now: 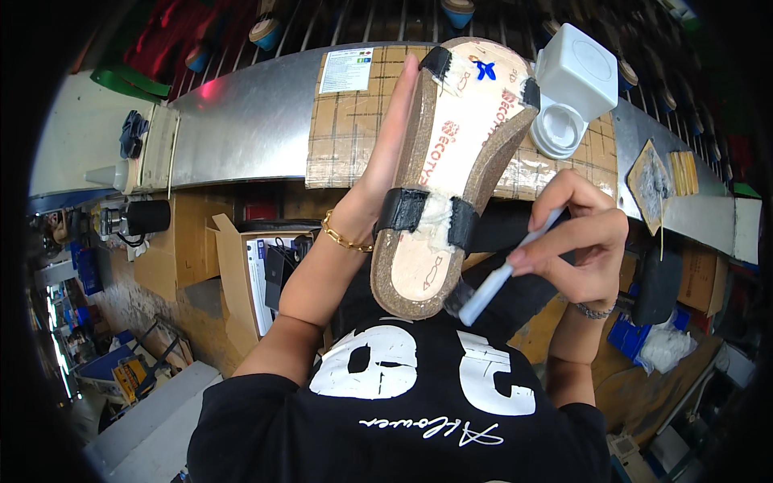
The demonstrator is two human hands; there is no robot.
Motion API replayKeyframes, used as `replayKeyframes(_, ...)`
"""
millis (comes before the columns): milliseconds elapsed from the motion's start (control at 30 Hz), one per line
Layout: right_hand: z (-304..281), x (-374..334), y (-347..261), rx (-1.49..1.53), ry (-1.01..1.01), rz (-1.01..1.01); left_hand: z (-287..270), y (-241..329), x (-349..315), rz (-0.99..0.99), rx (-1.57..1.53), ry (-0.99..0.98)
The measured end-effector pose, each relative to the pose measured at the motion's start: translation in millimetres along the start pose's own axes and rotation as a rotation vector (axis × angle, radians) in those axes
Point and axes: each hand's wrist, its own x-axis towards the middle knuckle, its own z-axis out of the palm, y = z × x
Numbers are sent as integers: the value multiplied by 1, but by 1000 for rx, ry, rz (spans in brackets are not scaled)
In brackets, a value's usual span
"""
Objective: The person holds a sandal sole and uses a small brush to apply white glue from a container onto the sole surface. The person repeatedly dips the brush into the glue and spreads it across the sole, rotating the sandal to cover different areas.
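Left hand (385, 165) grips a strapped sole (460, 149)
Right of the sole, the right hand (581, 237) pinches a pale stick (489, 293).

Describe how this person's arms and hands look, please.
Both hands are bare, without gloves. The left hand has a chunky gold-coloured chain bracelet at its wrist; the right hand has a thinner, silvery-grey bracelet. The forearms are uncovered, below the short sleeves of a black T-shirt with white printing. No cables show on either arm.
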Motion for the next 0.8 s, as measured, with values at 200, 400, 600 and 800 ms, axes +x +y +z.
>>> replayKeyframes(200, 8, 3, 4, -19, 85, 38, -10, -2, 0, -14, -151, -129)
replayKeyframes(400, -3, -3, 5, 153, 10, 20, -7, -2, -5, 40, -141, -130)
replayKeyframes(600, 13, 15, -13, -223, 278, 65, 13, 8, -11, 12, 159, 78)
replayKeyframes(800, 7, 50, 31, -650, 707, -38, 9, 13, -14, -54, 274, 59)
